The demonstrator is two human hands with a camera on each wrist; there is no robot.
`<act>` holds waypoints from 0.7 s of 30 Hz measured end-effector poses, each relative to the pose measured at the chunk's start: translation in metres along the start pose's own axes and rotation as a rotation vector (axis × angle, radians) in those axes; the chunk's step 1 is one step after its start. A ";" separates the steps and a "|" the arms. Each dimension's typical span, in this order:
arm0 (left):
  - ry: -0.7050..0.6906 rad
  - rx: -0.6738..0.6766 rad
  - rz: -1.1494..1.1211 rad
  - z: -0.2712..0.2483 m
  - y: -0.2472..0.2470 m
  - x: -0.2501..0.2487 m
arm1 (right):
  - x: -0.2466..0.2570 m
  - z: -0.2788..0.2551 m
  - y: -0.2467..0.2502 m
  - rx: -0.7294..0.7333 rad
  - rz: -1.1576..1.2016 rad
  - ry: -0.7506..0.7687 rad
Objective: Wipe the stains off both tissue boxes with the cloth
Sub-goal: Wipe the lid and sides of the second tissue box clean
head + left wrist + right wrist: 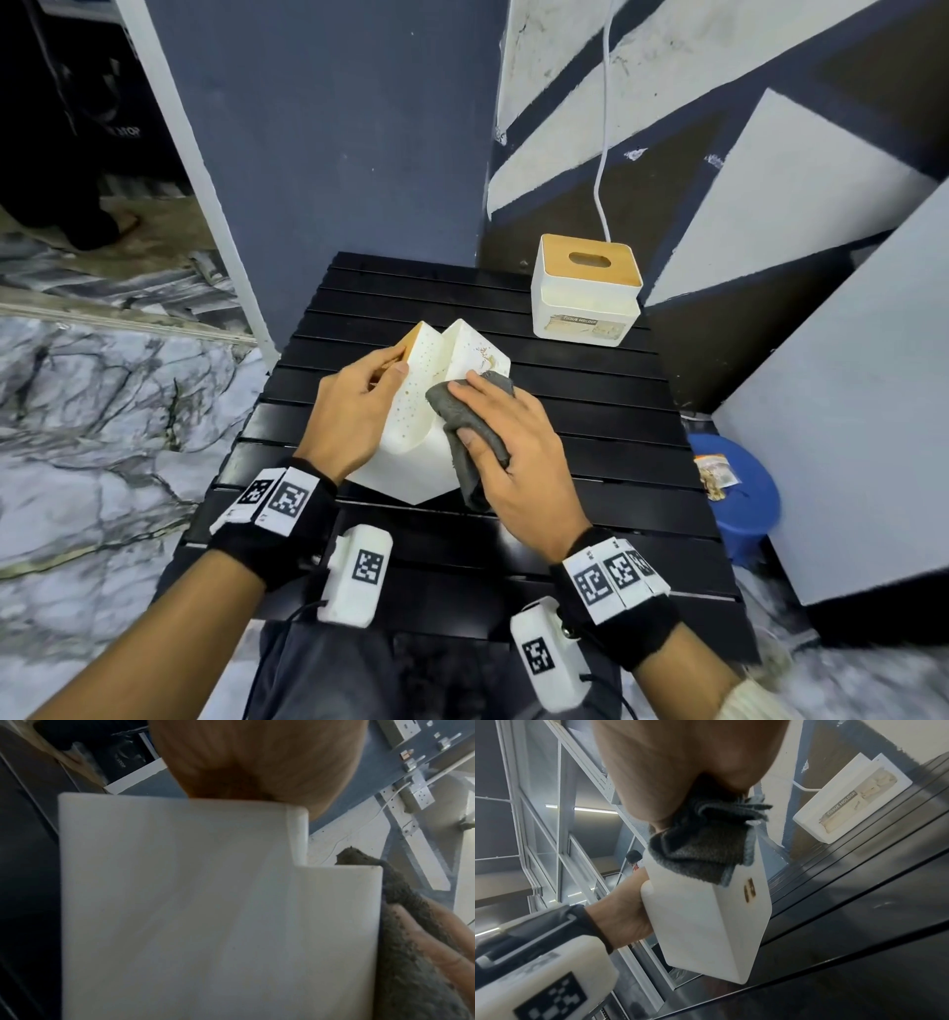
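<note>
A white tissue box (416,437) with a wooden lid lies tipped on its side on the black slatted table (590,437). My left hand (354,406) grips its lid end, thumb across the speckled face. My right hand (508,452) presses a grey cloth (462,411) against the box's side. In the left wrist view the box's white stepped face (192,912) fills the frame, the cloth (411,943) at its right edge. The right wrist view shows the cloth (700,850) on the box (706,923), a brown stain (748,890) below it. The second tissue box (585,290) stands upright at the table's far right.
A white cable (603,154) hangs down the patterned wall behind the second box. A blue stool (739,493) with a small packet on it stands right of the table. Marble floor lies to the left.
</note>
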State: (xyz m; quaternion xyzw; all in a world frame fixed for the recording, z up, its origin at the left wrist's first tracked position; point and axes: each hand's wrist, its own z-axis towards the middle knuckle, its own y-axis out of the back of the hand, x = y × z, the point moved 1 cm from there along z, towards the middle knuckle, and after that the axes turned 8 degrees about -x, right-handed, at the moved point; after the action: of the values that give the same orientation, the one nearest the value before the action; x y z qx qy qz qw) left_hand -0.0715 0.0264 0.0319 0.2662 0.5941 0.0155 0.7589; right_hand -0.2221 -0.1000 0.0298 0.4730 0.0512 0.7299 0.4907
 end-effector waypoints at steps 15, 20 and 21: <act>0.100 -0.117 -0.205 0.009 -0.005 0.015 | 0.001 0.028 -0.007 -0.058 0.008 -0.081; 0.086 -0.089 -0.196 0.008 -0.003 0.018 | 0.001 0.030 -0.005 -0.034 0.003 0.001; 0.079 -0.084 -0.180 0.008 -0.004 0.018 | -0.004 0.038 -0.004 -0.036 -0.002 -0.030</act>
State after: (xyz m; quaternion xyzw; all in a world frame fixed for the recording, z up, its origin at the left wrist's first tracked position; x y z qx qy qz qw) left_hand -0.0598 0.0259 0.0153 0.1788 0.6439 -0.0174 0.7437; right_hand -0.1913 -0.1161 0.0457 0.4749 0.0313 0.7232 0.5005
